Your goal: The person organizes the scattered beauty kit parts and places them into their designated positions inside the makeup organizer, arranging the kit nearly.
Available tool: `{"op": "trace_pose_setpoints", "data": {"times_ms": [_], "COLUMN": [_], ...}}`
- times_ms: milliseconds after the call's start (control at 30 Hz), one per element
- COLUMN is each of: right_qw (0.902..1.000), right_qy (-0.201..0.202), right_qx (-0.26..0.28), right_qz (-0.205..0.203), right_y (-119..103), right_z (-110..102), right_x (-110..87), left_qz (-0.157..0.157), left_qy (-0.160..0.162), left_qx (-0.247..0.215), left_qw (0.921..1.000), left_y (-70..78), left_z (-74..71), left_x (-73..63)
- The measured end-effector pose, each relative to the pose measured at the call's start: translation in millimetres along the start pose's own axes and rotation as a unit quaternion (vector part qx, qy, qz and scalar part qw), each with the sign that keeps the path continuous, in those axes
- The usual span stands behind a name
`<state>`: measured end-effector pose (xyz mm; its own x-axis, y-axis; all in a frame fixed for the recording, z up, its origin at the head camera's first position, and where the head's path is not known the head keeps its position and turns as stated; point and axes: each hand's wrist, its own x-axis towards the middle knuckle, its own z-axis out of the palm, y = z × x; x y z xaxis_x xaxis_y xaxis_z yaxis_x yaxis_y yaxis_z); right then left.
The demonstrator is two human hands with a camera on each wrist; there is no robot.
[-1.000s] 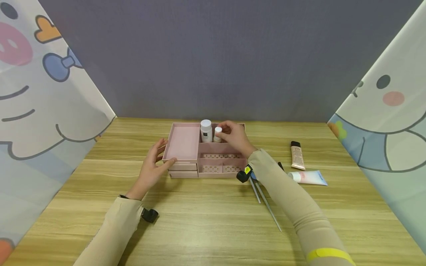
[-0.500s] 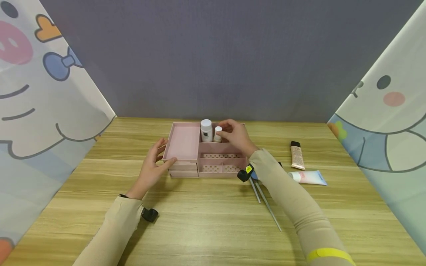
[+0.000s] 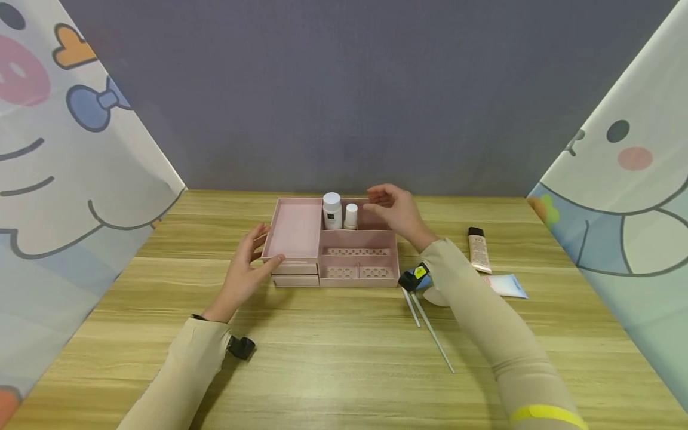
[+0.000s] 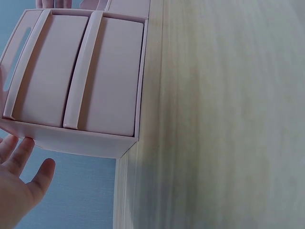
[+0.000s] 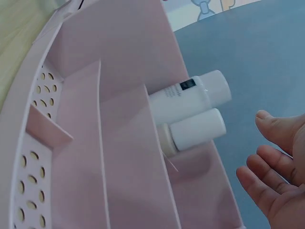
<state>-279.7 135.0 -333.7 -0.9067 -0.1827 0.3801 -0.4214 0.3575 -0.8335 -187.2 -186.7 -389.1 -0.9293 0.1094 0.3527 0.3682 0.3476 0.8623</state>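
The pink box (image 3: pixel 294 230) stands on the table (image 3: pixel 322 370) with its back edge towards the grey wall (image 3: pixel 344 101). The bottle (image 3: pixel 332 215) is upright in the box's back compartment, at that compartment's left end, and the vial (image 3: pixel 351 217) stands upright just to its right, both white caps on and reaching above the box's rim. The right hand (image 3: pixel 399 212) is over the box's back right part, to the right of the vial and apart from it, its thumb and fingers well parted and holding nothing. The left hand (image 3: pixel 246 276) is at the box's left side, spread, with a fingertip against that side and the thumb by the front left corner, gripping nothing. Two closed drawers (image 4: pixel 112 76) sit at the box's front left. Right of the box lie the beige tube (image 3: pixel 479 249) and, nearer the person, the white tube (image 3: pixel 506 286), partly behind the right sleeve (image 3: pixel 500 340). Thin rods (image 3: pixel 432 331) run forward from near the box's front right corner, with a pale rounded thing (image 3: pixel 434 297) beside them, half hidden
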Motion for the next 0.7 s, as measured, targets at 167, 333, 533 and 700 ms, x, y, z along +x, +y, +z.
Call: {"op": "trace_pose_setpoints", "data": {"times_ms": [167, 333, 533, 700], "right_qw": [0.9999, 0.9998, 0.9993, 0.9979], "right_qy": [0.010, 0.015, 0.023, 0.023], "right_qx": [0.007, -0.008, -0.028, -0.052], "right_qz": [0.004, 0.008, 0.013, 0.032], "right_y": [-1, 0, 9, 20], "right_z": [-15, -31, -52, -71], "right_x": [-3.2, -8.1, -15.1, -23.3], "left_qz": [-0.003, -0.006, -0.002, 0.000], "left_qy": [-0.003, -0.005, -0.004, -0.003], "left_qx": [-0.003, -0.004, -0.004, -0.002], "left_qw": [1.0000, 1.0000, 1.0000, 1.0000], "left_y": [-0.1, -0.1, -0.2, -0.1], "left_z": [-0.4, -0.7, -0.7, -0.7], "left_x": [0.1, 0.2, -0.3, -0.5]}}
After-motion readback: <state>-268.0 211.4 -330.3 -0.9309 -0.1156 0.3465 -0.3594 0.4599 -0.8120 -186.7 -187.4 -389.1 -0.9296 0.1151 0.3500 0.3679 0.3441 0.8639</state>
